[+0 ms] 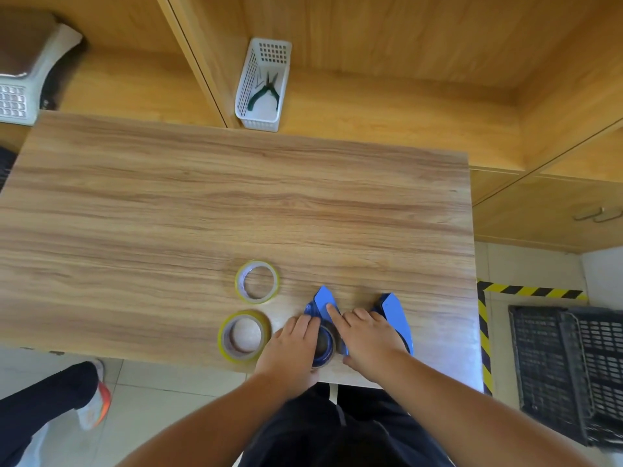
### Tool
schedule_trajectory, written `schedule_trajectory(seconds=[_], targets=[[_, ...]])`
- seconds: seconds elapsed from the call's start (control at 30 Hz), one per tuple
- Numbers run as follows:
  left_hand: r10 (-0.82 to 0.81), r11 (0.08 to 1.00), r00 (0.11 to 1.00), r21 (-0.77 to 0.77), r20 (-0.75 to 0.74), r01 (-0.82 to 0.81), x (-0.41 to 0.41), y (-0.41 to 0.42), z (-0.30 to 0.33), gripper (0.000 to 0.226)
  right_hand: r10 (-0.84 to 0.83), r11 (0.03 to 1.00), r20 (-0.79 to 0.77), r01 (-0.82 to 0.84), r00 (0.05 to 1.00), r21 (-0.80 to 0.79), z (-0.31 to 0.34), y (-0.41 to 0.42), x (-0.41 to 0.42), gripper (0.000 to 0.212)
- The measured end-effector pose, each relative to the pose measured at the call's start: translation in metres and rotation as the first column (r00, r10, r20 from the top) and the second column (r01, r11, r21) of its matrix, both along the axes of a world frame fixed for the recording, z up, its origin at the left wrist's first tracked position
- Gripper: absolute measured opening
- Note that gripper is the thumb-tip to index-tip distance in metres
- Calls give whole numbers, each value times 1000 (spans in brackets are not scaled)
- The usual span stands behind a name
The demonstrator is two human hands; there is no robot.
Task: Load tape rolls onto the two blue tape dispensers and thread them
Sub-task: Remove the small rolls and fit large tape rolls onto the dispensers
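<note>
Two blue tape dispensers lie near the table's front edge. My left hand (292, 348) grips the left side of the nearer dispenser (322, 299), which has a tape roll (324, 345) seated in it. My right hand (367, 335) rests on its right side, index finger pressing on the blue top flap. The second dispenser (396, 313) lies just right of my right hand, partly hidden by it. Two loose yellowish clear tape rolls lie flat to the left: one (257, 282) farther back, one (243, 335) beside my left hand.
A white perforated basket (250, 75) holding green-handled pliers (266, 91) stands on the shelf behind the wooden table (202, 203). Black crates (566, 369) sit on the floor at right by yellow-black floor tape. Another person's leg and shoe (91, 396) are at lower left.
</note>
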State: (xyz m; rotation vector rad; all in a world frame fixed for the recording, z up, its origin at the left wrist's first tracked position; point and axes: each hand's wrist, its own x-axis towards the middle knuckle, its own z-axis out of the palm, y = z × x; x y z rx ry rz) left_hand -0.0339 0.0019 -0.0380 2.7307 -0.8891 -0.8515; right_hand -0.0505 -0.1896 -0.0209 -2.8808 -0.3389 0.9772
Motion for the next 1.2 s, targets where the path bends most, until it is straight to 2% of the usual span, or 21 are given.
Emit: schedule_trajectory(seconds=[0.23, 0.4, 0.57, 0.77, 0.9, 1.2], targets=[[48, 990, 999, -132, 12, -46, 8, 14, 27, 86, -47, 999, 48, 46, 998, 24, 4, -2, -3, 103], [115, 980, 990, -172, 81, -100, 58, -6, 44, 83, -167, 985, 102, 163, 981, 48, 12, -18, 2, 90], [149, 980, 985, -143, 88, -136, 125, -43, 37, 91, -298, 954, 116, 292, 947, 68, 29, -40, 6, 73], [217, 974, 974, -72, 57, -213, 176, -75, 8, 97, -397, 916, 134, 385, 908, 110, 30, -62, -16, 65], [250, 967, 968, -53, 28, -248, 192, -86, -9, 94, -459, 888, 160, 450, 874, 88, 30, -71, -29, 57], [209, 978, 978, -12, -3, -209, 200, -99, -32, 97, -525, 851, 101, 522, 845, 54, 30, -75, -45, 54]])
